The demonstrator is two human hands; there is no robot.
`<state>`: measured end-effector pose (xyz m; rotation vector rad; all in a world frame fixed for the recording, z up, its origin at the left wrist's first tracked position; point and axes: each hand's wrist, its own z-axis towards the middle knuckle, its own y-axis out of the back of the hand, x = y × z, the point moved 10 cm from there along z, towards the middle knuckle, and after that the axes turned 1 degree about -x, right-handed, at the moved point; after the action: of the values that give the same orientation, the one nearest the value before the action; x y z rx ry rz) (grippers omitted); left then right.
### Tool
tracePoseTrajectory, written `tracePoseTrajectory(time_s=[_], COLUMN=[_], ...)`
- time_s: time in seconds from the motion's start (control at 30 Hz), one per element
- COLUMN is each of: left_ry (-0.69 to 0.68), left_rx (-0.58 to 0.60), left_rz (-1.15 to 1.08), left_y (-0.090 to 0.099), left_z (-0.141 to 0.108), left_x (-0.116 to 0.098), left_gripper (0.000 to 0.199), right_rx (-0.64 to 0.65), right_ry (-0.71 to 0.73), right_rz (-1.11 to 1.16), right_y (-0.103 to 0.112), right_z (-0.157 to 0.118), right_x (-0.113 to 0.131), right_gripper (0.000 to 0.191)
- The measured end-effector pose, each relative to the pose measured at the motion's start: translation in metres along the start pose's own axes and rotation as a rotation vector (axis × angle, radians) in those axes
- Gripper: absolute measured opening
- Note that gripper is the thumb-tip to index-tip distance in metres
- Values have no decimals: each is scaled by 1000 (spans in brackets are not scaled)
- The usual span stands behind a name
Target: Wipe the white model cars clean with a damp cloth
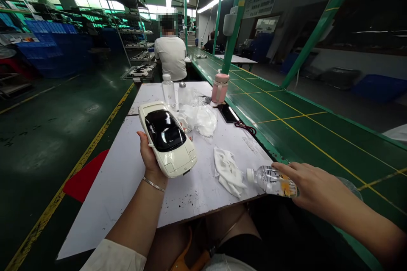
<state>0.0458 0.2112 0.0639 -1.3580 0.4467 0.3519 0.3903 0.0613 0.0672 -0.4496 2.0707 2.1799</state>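
Held a white model car point(170, 159) in the left hand point(151, 159), above the middle of the surface point(127, 182), gripping it from beneath and along one flank, with some fingers showing past its far side. Turned its nose toward the near edge and slightly right, with the glossy black windows and roof facing up. Wore a thin bracelet point(153, 184) on that wrist. Laid the right hand point(310, 184) over a clear bottle point(270, 180), touching its label, but could not tell whether with a firm grasp, the thumb being hidden. Pointed its white cap at a crumpled white cloth point(229, 171) just beside it. Saw crumpled clear plastic point(205, 120) beyond the car, near an upright clear bottle with a white cap point(169, 93). Found a pink cup point(219, 89) at the far right, and nearer, a dark phone point(228, 113) beside a dark red cord point(245, 128). Had a green belt with yellow lines point(286, 110) running along the right. Faced the back of a person in a white shirt point(171, 57), with a shelf rack point(138, 44) to the left and blue crates point(54, 53) farther off.
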Motion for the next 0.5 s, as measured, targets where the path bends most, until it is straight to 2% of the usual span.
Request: tracePoseTrajectory(time_s=[0.13,0.33,0.4,0.5], left_ry=[-1,19,37,23], left_rx=[-3,-12,-4,-31], left_rz=[32,15,-4,-22], left_y=[0,2,3,8], left_z=[0,0,2,6], left_x=[0,2,4,1], left_gripper=[79,79,80,77], right_rx=[45,56,-17,-255], right_ry=[-62,-176,-238,-309], right_rz=[72,292,431,717], right_y=[-5,-4,0,10], right_z=[11,52,67,86], right_x=[-7,-29,-38,-45], right_gripper=[66,78,82,83])
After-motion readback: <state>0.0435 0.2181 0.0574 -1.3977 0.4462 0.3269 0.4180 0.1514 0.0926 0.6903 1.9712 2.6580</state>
